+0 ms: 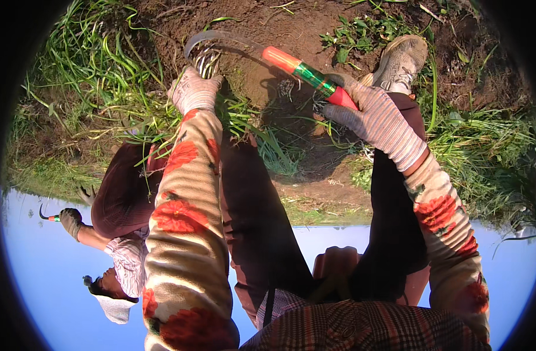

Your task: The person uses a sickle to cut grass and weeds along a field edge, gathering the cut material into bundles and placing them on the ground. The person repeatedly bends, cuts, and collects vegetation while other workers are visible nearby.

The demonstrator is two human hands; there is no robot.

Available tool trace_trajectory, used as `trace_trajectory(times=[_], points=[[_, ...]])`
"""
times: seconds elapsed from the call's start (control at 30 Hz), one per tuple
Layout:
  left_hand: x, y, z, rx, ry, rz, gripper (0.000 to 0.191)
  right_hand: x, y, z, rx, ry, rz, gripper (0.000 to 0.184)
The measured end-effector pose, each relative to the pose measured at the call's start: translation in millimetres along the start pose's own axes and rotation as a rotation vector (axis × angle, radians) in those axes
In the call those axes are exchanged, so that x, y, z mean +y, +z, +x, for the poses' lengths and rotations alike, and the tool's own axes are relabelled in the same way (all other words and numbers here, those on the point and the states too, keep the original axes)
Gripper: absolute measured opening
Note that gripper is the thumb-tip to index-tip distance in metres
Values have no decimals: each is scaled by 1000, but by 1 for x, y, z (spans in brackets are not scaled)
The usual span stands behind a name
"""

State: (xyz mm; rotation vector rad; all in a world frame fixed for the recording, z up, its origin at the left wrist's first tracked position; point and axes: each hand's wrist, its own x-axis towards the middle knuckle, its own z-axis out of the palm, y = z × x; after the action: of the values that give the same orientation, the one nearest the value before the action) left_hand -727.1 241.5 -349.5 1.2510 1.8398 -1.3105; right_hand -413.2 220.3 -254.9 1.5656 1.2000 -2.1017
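My left hand (pixel 195 90), in a knitted work glove, is closed around a bunch of slender plants with pale stem ends (pixel 206 61), similar to scallions or chives. Their green leaves (pixel 239 116) appear to trail out beneath the hand. My right hand (pixel 377 116), in a striped knitted glove, grips a sickle by its red and green handle (pixel 314 79). The curved sickle blade (pixel 224 36) reaches left, its tip curling beside the pale ends. Whether the blade touches them I cannot tell.
Brown bare soil (pixel 250 17) lies ahead, with long green leaves (pixel 97 57) heaped at left. Leafy weeds (pixel 360 35) grow near my shoe (pixel 401 59). Cut-looking grass (pixel 483 145) lies at right. Another person (pixel 127 259) crouches at left, holding a sickle (pixel 49 217).
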Motion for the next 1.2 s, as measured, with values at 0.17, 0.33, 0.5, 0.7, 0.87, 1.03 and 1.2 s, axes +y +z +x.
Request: trace_trajectory(times=[0.17,0.33,0.5,0.7,0.87,1.03,1.2], points=[[8,-21,-20,-21,87,146,43,1,-6,37,14,-81,-175,38],[10,-9,-46,195,217,240,35,-1,-24,78,-30,-125,-288,52],[1,24,-59,415,222,83,62,6,-50,80,-113,-17,4,54],[-4,25,-58,392,196,83,85,23,-24,107,6,-225,-460,55],[-12,-8,-26,195,72,100,89,20,-5,116,-65,-198,-467,57],[-5,-11,-12,-16,55,218,57,34,-14,126,-33,-223,-345,53],[-3,-11,-3,-99,129,197,39,61,-17,92,-67,-64,-340,56]])
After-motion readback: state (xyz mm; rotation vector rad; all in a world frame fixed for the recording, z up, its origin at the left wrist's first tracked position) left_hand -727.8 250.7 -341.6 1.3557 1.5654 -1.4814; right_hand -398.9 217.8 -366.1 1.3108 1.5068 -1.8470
